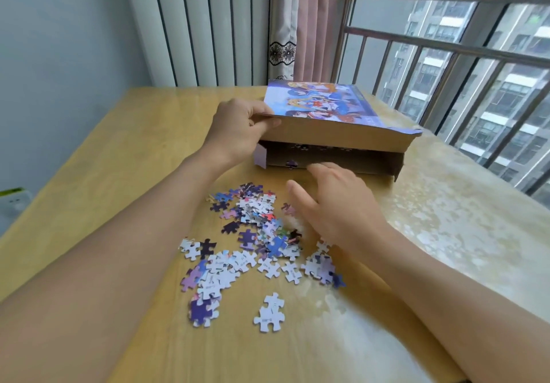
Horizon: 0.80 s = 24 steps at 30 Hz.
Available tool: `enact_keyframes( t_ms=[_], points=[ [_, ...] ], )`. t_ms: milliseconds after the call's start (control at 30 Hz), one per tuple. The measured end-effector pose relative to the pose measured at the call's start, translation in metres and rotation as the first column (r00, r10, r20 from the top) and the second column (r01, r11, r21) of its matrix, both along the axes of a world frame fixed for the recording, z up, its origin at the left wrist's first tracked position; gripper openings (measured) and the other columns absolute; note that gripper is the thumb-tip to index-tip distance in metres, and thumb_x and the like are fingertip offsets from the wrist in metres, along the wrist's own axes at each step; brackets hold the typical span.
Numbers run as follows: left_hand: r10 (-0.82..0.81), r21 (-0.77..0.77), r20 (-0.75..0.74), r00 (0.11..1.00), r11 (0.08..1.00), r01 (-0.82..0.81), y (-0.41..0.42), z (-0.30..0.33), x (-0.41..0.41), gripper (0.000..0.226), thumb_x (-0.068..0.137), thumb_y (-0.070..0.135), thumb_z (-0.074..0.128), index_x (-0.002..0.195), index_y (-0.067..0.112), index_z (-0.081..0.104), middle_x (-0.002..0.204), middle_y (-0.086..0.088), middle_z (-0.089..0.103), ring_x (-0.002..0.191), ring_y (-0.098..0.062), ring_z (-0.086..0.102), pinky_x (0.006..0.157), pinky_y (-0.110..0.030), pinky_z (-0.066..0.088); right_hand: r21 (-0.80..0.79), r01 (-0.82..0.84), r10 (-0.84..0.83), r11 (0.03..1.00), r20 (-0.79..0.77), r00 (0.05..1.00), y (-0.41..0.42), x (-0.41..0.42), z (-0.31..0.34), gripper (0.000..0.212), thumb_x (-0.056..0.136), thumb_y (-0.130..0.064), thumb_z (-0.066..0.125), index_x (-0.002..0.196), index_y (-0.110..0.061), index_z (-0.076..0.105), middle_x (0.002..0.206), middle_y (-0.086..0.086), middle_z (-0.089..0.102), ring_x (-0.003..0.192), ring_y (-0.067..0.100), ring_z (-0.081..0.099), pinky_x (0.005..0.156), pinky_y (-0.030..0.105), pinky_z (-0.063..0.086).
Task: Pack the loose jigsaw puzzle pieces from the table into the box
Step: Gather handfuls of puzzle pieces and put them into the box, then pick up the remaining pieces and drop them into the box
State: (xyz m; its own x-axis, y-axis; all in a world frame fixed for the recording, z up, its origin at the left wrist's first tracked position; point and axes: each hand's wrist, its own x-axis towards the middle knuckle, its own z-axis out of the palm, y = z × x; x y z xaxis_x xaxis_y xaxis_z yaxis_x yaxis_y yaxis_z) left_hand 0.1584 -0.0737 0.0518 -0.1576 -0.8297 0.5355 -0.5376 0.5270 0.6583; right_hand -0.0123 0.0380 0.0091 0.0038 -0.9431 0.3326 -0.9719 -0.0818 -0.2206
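Gripping box lid: left hand; right hand flat over pieces

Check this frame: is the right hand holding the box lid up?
No, the left hand grips the raised box lid at its corner, while the right hand hovers flat over the puzzle pieces.

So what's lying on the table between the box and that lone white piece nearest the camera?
The head view shows a scattered heap of puzzle pieces there, with the right hand above its edge.
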Motion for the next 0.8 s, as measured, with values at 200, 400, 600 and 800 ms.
enact_keyframes(
  t_ms=[200, 400, 600, 800],
  points=[
    [0.005, 0.023, -0.044, 0.999, 1.0, -0.004, -0.004, -0.002, 0.0, 0.006, 0.088, 0.021, 0.074, 0.091, 0.019, 0.078, 0.075, -0.002, 0.07, 0.055, -0.009, 0.047, 0.063, -0.032, 0.051, 0.198, -0.051, 0.062, 0.979, -0.052, 0.997, -0.001, -0.019, -0.006, 0.082, 0.091, -0.076, 0.039, 0.141, -0.012, 0.047, 0.143, 0.008, 0.051, 0.132, 0.027, 0.046, 0.107, 0.037, 0.039],
    [-0.096, 0.142, 0.042, 0.995, 0.986, 0.089, -0.002, 0.006, 0.01, 0.004, 0.087, 0.021, 0.075, 0.09, 0.018, 0.076, 0.075, 0.008, 0.067, 0.058, 0.001, 0.051, 0.065, -0.024, 0.048, 0.262, -0.506, 0.433, 0.822, 0.289, 0.854, -0.003, 0.002, -0.003, 0.071, 0.098, -0.066, 0.037, 0.156, -0.025, 0.032, 0.16, -0.009, 0.037, 0.143, 0.008, 0.036, 0.108, 0.019, 0.03],
    [-0.205, 0.362, 0.238, 0.949, 0.926, 0.109, 0.041, 0.012, 0.069, 0.076, 0.064, 0.062, 0.08, 0.132, 0.04, 0.056, 0.133, 0.021, 0.057, 0.123, 0.003, 0.052, 0.098, -0.028, 0.048, 0.327, -0.541, 0.375, 0.775, 0.45, 0.81, 0.002, -0.008, 0.007, 0.102, 0.076, -0.082, 0.053, 0.159, -0.029, 0.026, 0.163, -0.016, 0.027, 0.14, -0.008, 0.026, 0.103, 0.005, 0.019],
    [-0.504, 0.669, 0.583, 0.637, 0.742, -0.025, 0.112, -0.026, 0.133, 0.158, 0.021, 0.087, 0.077, 0.14, 0.061, -0.025, 0.142, 0.045, -0.033, 0.14, 0.015, -0.021, 0.114, -0.013, -0.005, 0.625, -0.516, 0.46, 0.587, 0.267, 0.847, -0.005, 0.008, 0.03, 0.149, 0.043, -0.087, 0.074, 0.161, -0.033, 0.0, 0.167, -0.018, 0.005, 0.152, 0.005, 0.01, 0.125, 0.034, 0.015]
  ],
)
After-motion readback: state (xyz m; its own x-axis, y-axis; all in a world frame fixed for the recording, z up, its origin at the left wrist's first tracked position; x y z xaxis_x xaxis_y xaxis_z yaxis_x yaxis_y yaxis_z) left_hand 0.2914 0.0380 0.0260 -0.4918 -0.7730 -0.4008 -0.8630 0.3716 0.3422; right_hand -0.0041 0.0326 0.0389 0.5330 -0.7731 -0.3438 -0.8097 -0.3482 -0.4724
